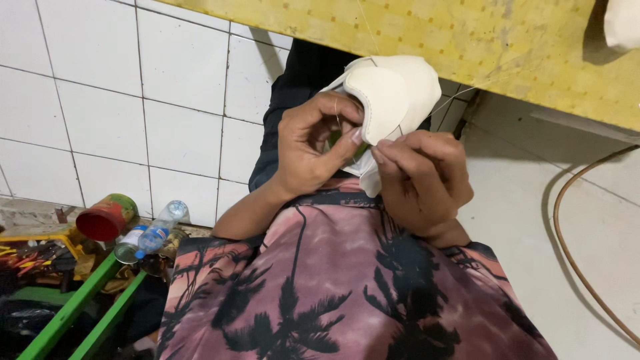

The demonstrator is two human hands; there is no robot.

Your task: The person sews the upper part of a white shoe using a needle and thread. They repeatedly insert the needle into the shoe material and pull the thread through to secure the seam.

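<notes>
— What do you have on the head view?

— I see both hands up at twelve o'clock from the shirt (347, 280), working on a cream shoe upper (393, 100). It sits just under the edge of the yellow table (400, 33), resting against the dark trouser knee.

— Grips?

— The left hand (310, 150) is pinched narrow, thumb and forefinger closed on what I take to be a needle, though it is too thin to be sure. The right hand (423, 180) is closed on the lower edge of the upper, fingertips touching the left thumb.

— Thread?

— A pale thread (453, 93) runs off toward two o'clock, up over the table edge.

— Risks?

— The fingertips are crowded together, so I judge a slip of the point could prick the right forefinger. That loose thread could snag on the table's rough edge. At eight o'clock a plastic bottle (157, 230) and a red tin (107, 217) lie by the tiled wall (100, 100), well apart.
</notes>
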